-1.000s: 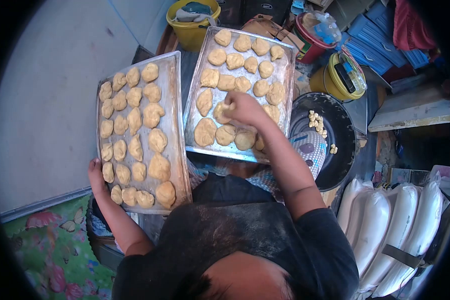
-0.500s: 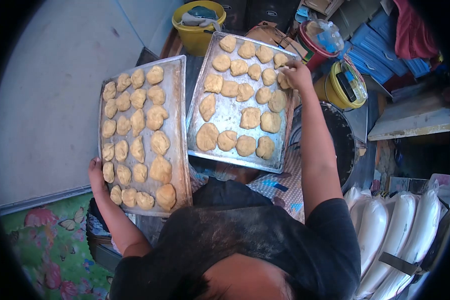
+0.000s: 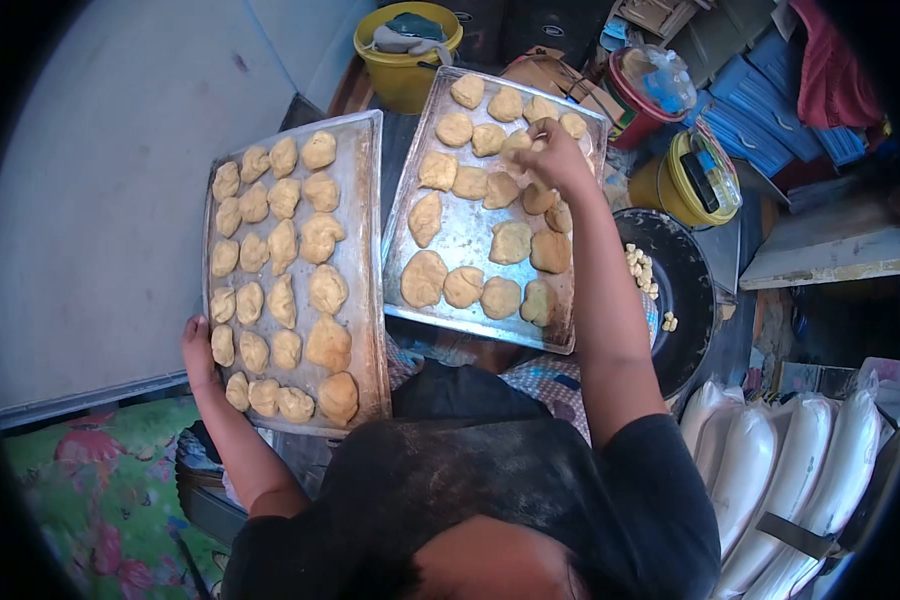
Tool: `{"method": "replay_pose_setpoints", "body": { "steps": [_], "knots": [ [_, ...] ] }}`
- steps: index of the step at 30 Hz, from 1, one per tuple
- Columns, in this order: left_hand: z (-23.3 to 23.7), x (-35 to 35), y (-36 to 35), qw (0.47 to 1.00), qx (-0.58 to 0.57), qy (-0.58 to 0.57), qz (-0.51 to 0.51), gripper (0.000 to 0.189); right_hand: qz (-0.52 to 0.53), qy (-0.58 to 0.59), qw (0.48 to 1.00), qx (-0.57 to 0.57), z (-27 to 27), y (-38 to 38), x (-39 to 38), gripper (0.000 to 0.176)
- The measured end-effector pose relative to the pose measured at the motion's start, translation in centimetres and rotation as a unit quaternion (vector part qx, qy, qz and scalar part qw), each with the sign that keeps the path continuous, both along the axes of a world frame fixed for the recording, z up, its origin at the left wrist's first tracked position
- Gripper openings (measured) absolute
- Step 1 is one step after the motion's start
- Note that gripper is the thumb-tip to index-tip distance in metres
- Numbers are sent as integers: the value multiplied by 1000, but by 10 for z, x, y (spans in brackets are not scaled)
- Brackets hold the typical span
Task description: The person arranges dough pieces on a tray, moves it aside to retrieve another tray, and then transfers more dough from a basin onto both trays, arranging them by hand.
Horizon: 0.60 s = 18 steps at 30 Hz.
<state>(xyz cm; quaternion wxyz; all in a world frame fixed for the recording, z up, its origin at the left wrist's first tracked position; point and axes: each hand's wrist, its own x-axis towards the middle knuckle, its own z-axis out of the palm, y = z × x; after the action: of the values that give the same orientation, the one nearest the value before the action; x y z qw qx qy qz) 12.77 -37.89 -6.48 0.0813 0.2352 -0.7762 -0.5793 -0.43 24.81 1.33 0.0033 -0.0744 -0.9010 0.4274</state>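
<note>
Where the right hand (image 3: 555, 160) reaches: far end of right tray (image 3: 465, 235), fingers pinched on a dough piece (image 3: 517, 146).
Left hand (image 3: 200, 350): gripping the near corner of left tray (image 3: 358, 200), full of dough lumps (image 3: 327, 290).
Pan (image 3: 685, 300): black, right of trays, small bits inside.
Bucket (image 3: 405, 60): yellow, beyond the trays.
Writing: too small to read.

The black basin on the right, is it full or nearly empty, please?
Nearly empty: the black basin holds only a few small dough bits.

No readable text, labels, brands, numbers or signs, any print too small to tell
</note>
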Motion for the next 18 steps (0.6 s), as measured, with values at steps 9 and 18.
{"method": "replay_pose_setpoints", "body": {
  "steps": [9, 18],
  "knots": [
    [2, 0, 1, 1000, 12, 0, 0, 19, 68, -61, 986, 136, -9, -87, 74, 38],
    [3, 0, 1, 1000, 12, -14, -2, 22, -93, 17, 973, -209, -22, 8, -14, 37]
  ]
}}
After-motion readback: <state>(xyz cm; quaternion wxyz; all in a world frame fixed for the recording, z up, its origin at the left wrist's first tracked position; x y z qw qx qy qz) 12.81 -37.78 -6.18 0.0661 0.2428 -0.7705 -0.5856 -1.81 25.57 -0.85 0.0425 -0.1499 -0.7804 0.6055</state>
